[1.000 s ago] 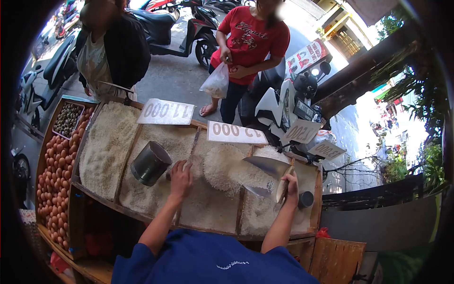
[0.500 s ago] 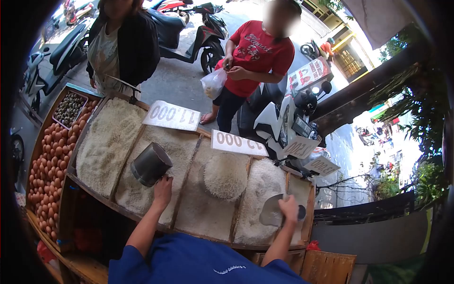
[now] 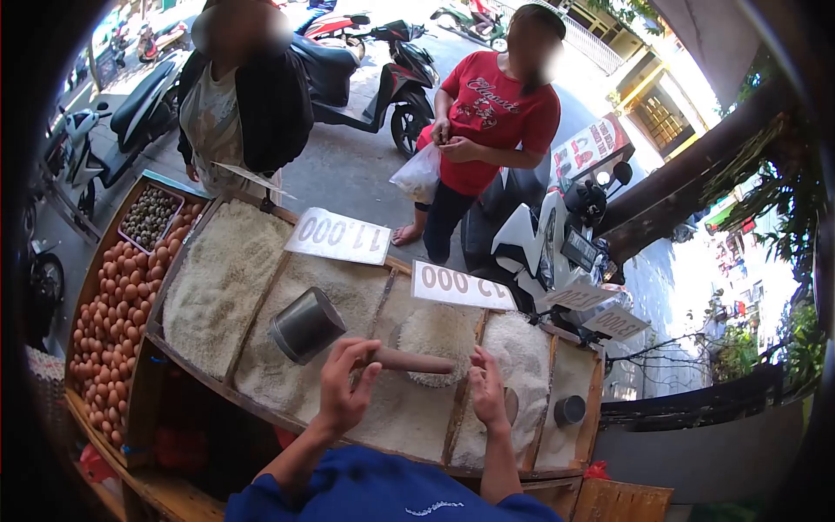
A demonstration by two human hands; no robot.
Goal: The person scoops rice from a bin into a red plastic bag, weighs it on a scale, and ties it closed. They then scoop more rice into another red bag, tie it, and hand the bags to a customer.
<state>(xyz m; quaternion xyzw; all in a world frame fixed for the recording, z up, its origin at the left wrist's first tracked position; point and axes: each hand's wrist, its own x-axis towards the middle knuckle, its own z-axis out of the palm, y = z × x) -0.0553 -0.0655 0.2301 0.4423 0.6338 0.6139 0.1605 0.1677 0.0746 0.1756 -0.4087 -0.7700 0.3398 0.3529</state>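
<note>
The wooden market table, split by slats into bins of white rice, filled most of the view. A flat of brown eggs lay along its left side. Across it stood a person in a red shirt and a person in a dark jacket, with a white scooter parked just beside the far right corner. Two white price cards stood in the rice, and a grey metal measuring can lay tipped on its side in the second bin.

The work in hand looked like handling the brown wooden round stick. It lay level across the near foot of a small rice mound in the middle bin. The left hand was loosely closed round its near end, fingers curled over the top and thumb underneath. The right hand hovered half open over the slat to the right, palm away from the camera. Something grey showed just past it (whether the hand had hold of it could not be told).

A next move with the stick would, I judge, call for a firmer grip at both ends and a level sweep, so the mound was not knocked over the slat. A small dark tin sat in the last bin, well apart from both hands.
</note>
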